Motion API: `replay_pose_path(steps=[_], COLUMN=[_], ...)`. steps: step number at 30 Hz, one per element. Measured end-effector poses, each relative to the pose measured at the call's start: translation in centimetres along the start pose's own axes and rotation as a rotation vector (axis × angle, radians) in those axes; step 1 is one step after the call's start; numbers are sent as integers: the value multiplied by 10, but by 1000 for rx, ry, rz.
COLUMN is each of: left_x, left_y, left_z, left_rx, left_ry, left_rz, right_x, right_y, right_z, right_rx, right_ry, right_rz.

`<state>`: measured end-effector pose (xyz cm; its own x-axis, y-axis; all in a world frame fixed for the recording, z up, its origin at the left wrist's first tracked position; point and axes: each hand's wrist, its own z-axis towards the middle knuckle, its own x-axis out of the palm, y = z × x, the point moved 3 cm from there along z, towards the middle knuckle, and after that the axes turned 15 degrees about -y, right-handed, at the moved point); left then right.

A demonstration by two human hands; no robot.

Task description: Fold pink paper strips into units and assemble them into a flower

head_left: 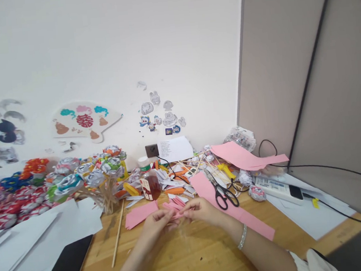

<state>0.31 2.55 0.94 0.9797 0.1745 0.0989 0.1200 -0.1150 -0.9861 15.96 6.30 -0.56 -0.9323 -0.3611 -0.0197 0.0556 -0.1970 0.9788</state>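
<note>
My left hand [160, 223] and my right hand [200, 210] meet over the wooden table, both closed on the same small piece of folded pink paper [177, 215]. Its exact shape is partly hidden by my fingers. Just behind them lie more folded pink pieces [173, 203]. A flat pink paper piece [141, 214] rests beside my left hand. Past my right wrist stretches a long pink paper strip [251, 222], with black-handled scissors [226, 195] lying on it.
A bottle of reddish liquid [149, 181] stands behind my hands among paper scraps. Paper flowers on sticks [101, 177] fill the left back. A lone wooden stick [117, 235], white sheets [27, 239] and a black flat object [65, 270] lie left. A white device [280, 190] with a cable sits right.
</note>
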Motion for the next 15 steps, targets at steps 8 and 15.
replay_pose_path(steps=[8, 15], left_x=[3, -7], left_y=[-11, 1], left_z=[-1, 9], left_rx=[216, 41], left_ry=[-112, -187], left_rz=[116, -60], right_x=[6, 2], right_y=[1, -2], right_z=[2, 4], right_rx=[-39, -53], right_ry=[-44, -129], right_rz=[-28, 46])
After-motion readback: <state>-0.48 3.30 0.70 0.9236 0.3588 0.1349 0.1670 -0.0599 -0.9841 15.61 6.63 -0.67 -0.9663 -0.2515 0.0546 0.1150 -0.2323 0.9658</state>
